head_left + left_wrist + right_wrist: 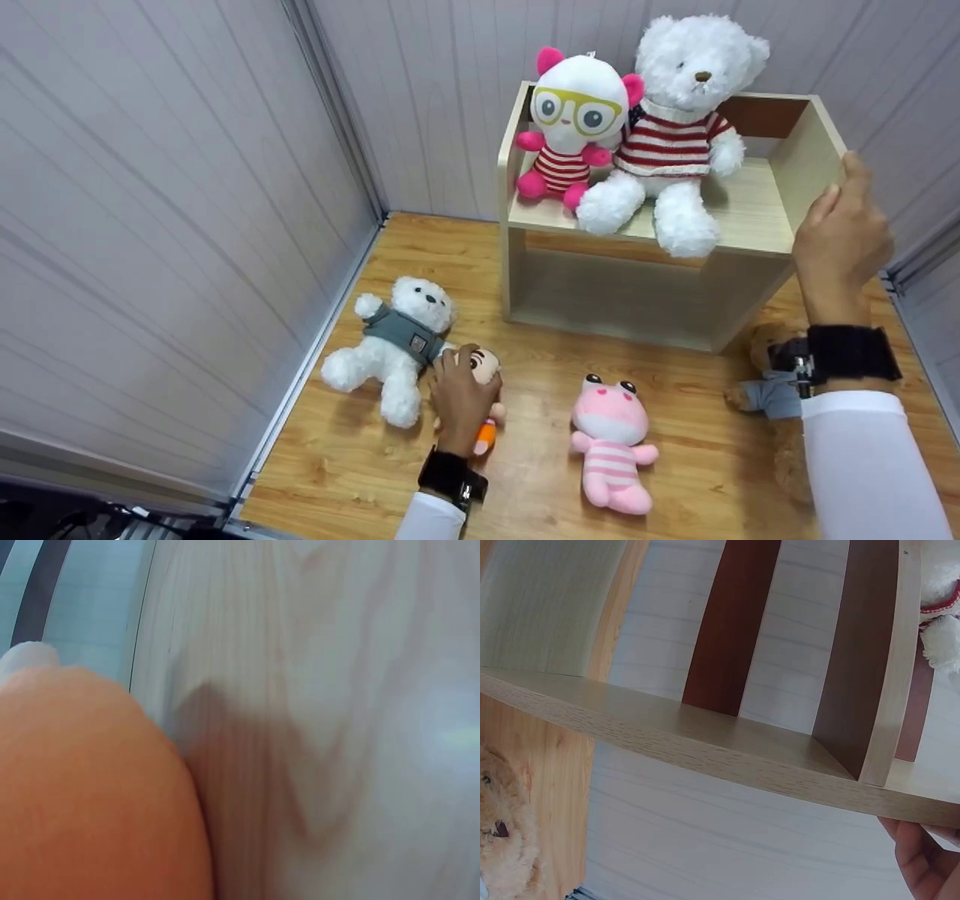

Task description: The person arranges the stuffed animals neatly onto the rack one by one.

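Note:
My left hand (460,397) grips a small doll (487,366) with a round face and orange clothing, low over the floor; the fingers cover part of its head. In the left wrist view the doll's orange part (90,787) fills the lower left. Beside that hand lies a white plush bear (403,337) in a grey-green shirt. My right hand (844,236) holds the right side panel of a light wood shelf (814,150) near its front edge. The right wrist view shows curled fingers (922,862) at the panel's outer side.
On the shelf's upper board sit a pink-eared plush (570,120) with yellow glasses and a large white bear (671,142) in a striped sweater. A pink frog plush (611,442) lies on the floor. A brown bear (502,832) lies right of the shelf. Grey walls (187,187) surround the floor.

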`<move>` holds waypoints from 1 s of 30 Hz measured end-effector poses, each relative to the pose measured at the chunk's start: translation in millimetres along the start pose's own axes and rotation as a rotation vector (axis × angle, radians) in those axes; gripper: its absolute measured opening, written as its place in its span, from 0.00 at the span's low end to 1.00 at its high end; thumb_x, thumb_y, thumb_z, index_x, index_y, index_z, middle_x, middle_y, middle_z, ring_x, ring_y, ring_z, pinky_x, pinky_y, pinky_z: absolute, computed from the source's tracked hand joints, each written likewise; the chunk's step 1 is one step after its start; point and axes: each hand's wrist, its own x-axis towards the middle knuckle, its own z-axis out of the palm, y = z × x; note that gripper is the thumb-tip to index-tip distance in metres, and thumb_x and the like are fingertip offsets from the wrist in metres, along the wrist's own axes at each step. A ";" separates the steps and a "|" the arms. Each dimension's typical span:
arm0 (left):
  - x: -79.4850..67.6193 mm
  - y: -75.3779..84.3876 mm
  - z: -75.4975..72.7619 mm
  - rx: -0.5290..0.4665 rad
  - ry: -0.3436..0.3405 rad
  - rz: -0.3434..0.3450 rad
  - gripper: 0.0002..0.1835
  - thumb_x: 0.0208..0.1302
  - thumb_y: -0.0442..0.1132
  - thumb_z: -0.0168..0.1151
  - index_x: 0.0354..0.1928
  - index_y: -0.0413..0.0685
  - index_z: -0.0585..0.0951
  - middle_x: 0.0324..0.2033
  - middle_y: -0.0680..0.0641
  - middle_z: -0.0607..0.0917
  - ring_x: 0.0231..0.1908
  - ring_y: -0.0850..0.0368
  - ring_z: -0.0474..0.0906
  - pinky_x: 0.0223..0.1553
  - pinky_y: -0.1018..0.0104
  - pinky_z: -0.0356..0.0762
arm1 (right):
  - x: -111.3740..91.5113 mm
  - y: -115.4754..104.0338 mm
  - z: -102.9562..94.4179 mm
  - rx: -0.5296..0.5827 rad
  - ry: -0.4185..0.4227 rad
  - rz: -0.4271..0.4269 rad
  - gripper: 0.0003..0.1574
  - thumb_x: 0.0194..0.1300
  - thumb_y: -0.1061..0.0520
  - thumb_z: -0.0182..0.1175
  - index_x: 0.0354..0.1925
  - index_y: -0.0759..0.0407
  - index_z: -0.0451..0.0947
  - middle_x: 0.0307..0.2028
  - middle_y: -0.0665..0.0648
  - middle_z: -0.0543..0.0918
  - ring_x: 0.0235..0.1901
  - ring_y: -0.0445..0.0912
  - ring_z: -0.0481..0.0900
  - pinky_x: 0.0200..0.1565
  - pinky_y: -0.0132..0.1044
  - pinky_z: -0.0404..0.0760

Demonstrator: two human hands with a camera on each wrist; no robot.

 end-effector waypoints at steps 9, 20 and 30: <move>-7.7 -5.8 -0.4 0.026 0.108 0.036 0.31 0.43 0.55 0.80 0.52 0.58 0.82 0.42 0.47 0.80 0.48 0.46 0.76 0.52 0.47 0.72 | -1.2 0.8 4.4 0.014 0.016 -0.005 0.30 0.81 0.42 0.37 0.75 0.41 0.63 0.43 0.77 0.83 0.36 0.70 0.78 0.30 0.52 0.62; -13.2 -5.8 -3.6 -0.008 0.165 -0.002 0.31 0.43 0.54 0.81 0.52 0.59 0.82 0.42 0.47 0.80 0.47 0.45 0.76 0.52 0.49 0.72 | -1.9 0.4 2.7 0.022 0.009 0.001 0.31 0.81 0.42 0.35 0.75 0.42 0.62 0.50 0.78 0.82 0.41 0.75 0.79 0.39 0.66 0.69; -17.8 5.9 -14.0 -0.065 0.201 0.011 0.30 0.42 0.52 0.81 0.52 0.60 0.82 0.43 0.47 0.80 0.48 0.46 0.76 0.46 0.52 0.75 | -0.1 2.1 1.0 0.038 0.021 -0.007 0.31 0.81 0.41 0.35 0.75 0.42 0.62 0.47 0.80 0.82 0.42 0.77 0.79 0.41 0.70 0.71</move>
